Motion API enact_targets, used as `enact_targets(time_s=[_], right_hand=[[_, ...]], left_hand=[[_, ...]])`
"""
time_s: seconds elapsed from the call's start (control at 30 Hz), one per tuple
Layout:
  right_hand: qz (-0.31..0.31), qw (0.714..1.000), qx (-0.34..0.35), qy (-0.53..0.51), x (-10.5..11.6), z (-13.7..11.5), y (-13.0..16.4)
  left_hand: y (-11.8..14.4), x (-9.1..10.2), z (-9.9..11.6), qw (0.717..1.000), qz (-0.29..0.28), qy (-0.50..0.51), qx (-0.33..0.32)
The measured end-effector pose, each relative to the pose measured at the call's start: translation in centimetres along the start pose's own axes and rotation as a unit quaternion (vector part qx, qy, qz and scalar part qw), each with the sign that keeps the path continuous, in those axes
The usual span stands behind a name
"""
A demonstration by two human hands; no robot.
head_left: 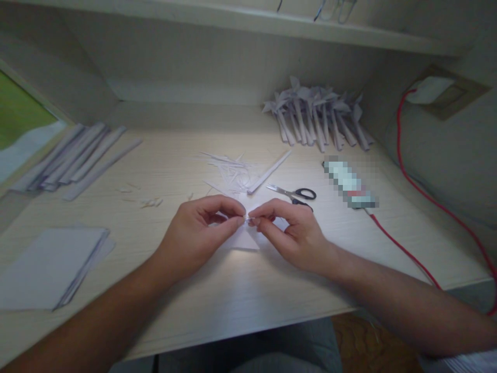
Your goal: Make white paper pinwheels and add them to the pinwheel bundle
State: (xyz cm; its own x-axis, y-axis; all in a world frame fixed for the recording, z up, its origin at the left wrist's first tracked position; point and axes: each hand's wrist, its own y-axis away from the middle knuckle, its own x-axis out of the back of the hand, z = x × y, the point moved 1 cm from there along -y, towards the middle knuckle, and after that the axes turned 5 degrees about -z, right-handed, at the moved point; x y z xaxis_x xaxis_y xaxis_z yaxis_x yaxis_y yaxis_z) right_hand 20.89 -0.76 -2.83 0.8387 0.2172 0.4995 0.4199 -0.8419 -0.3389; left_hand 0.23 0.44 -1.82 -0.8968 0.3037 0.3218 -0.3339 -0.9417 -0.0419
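A small piece of white paper [244, 239] is held between both hands just above the near middle of the desk [240, 295]. The left hand [194, 235] is brought in from the lower left, its fingers curled and its thumb and forefinger pinched on the paper's upper edge. The right hand [291, 230] is brought in from the lower right and is pinched on the same edge, so that the fingertips of the two hands nearly meet. The paper is seen as a pale, roughly triangular flap hanging below the fingertips; its finer folds are blurred and cannot be made out.

Scissors [295, 194] with black handles are laid just beyond the right hand. A heap of thin paper trimmings [229, 168] is spread beyond the hands, with a rolled paper stick [269, 172] beside it. Finished paper pinwheels [316, 114] are leaned against the back wall. Paper strips [73, 155] are laid at the far left, and a stack of sheets [50, 267] at the near left.
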Motion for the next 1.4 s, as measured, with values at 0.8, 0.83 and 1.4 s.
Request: enact_targets(time_s=[0.8, 0.83, 1.4], right_hand=[[-0.080, 0.911, -0.180, -0.361, -0.2, 1.0, -0.9], [-0.078, 0.914, -0.176, -0.357, -0.2, 0.9, -0.9], [-0.058, 0.938, -0.163, -0.301, -0.2, 0.5, -0.9]], left_hand=[[0.7, 0.3, 1.0, 0.926, 0.056, -0.293, -0.230], [0.8, 0.4, 1.0, 0.923, 0.055, -0.301, -0.233], [1.0, 0.3, 1.4, 0.891, 0.057, -0.377, -0.247]])
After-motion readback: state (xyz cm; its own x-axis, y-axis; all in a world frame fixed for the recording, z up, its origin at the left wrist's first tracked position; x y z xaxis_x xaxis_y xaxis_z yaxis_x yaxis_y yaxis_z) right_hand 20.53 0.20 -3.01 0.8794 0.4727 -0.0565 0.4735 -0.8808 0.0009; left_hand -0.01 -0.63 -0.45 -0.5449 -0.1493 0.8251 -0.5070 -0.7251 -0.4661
